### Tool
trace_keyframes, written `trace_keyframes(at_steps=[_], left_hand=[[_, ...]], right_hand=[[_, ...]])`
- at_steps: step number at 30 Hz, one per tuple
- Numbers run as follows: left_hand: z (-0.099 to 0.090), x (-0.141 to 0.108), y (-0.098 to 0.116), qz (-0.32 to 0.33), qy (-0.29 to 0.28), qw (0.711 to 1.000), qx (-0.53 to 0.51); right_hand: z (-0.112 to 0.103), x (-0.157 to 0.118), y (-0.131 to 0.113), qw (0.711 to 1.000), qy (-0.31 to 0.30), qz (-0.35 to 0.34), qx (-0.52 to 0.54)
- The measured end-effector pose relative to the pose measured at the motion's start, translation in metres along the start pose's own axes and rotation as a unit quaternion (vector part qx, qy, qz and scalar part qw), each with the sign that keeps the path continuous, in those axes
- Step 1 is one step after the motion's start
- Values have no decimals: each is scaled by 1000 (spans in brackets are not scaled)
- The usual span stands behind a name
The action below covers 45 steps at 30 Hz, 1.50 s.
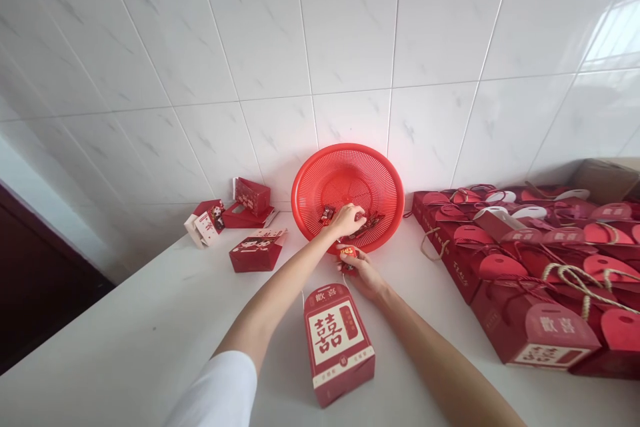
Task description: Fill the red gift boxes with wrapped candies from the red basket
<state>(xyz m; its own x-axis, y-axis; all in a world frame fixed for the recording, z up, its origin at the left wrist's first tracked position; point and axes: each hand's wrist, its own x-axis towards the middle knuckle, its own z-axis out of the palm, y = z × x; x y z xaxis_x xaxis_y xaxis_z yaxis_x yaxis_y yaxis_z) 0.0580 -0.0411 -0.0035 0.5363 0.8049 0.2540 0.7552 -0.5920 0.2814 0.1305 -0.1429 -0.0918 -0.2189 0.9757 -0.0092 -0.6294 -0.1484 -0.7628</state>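
Observation:
A round red plastic mesh basket point(300, 193) leans against the wall, with several red-wrapped sweets point(327, 215) lying in its bottom. My left hand point(347, 220) reaches into the basket over the sweets, and the fingers hide whatever they may hold. My right hand point(361, 275) sits at the basket's front rim, pinching a small red packet point(349, 255). Below it, a red and white paper gift box point(337, 343) with a double-happiness character stands on the counter, its top end near my right hand.
Several flat and part-folded red boxes point(257, 250) lie left of the basket. A large pile of red gift boxes point(520, 280) with rope handles covers the right side, and a cardboard carton point(605, 180) stands behind it. The white counter point(125, 340) meets a white tiled wall point(250, 33).

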Motion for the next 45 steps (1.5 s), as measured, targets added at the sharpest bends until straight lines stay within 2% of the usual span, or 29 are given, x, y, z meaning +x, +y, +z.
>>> trace_keyframes(at_steps=[6,11,19,25,30,33,35,39,42,45], left_hand=[[1,-11,-5,6,-34,999,14],[3,-8,-14,-31,0,999,-7],[-6,-6,-23,-52,41,994,-82],[-12,-13,-31,-63,31,986,-149],[-11,-20,-36,-61,29,985,-161],[-11,-17,-31,-42,44,986,-153],[-10,-11,-22,-5,38,990,-136],[-2,5,2,80,-26,994,-70],[7,15,16,70,-52,996,-35],[15,24,20,59,-37,997,-40]], right_hand=[[-2,2,1,1000,-11,2,1],[-2,2,1,1000,-16,6,11],[0,1,-1,1000,-12,3,23],[0,0,-1,1000,-5,0,27],[-2,2,1,1000,-9,2,20],[-2,2,1,1000,-15,0,23],[-2,1,0,1000,-17,0,22],[1,-1,0,1000,-15,1,17],[2,-1,0,1000,-20,-8,14],[2,0,1,1000,-20,-10,13]])
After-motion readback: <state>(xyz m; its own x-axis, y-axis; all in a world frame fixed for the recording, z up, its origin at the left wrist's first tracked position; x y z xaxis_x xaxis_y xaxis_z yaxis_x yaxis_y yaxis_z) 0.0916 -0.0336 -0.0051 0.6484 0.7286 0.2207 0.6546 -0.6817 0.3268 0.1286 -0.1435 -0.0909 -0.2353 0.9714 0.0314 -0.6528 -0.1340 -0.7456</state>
